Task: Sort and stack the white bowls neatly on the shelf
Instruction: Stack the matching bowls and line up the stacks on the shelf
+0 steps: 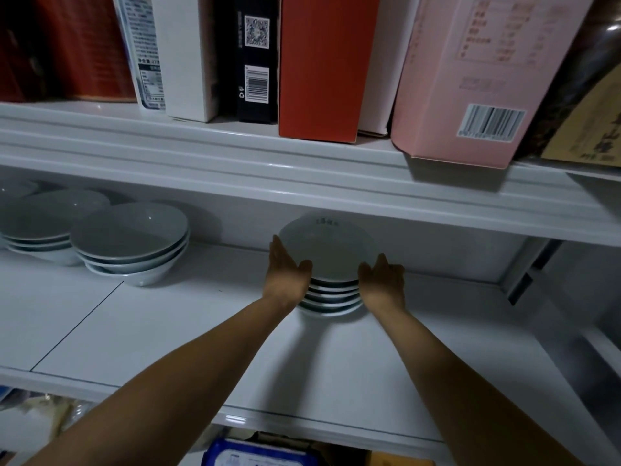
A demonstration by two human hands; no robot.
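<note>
A stack of several white bowls [327, 253] stands on the white shelf [201, 314], right of its middle. My left hand [285, 270] presses flat against the stack's left side, fingers stretched toward the back. My right hand [383, 279] cups the stack's right side. Both hands hold the stack between them. Further left stands a second stack of three white bowls [129, 242]. Behind it, at the far left, is a third stack of white bowls [40, 223], partly cut off by the frame edge.
The shelf above [235, 156] overhangs low and carries upright boxes: a red box [319, 65], a pink box [470, 79], a black box [257, 58] and a white box [181, 55]. A blue package [258, 454] lies on the level below.
</note>
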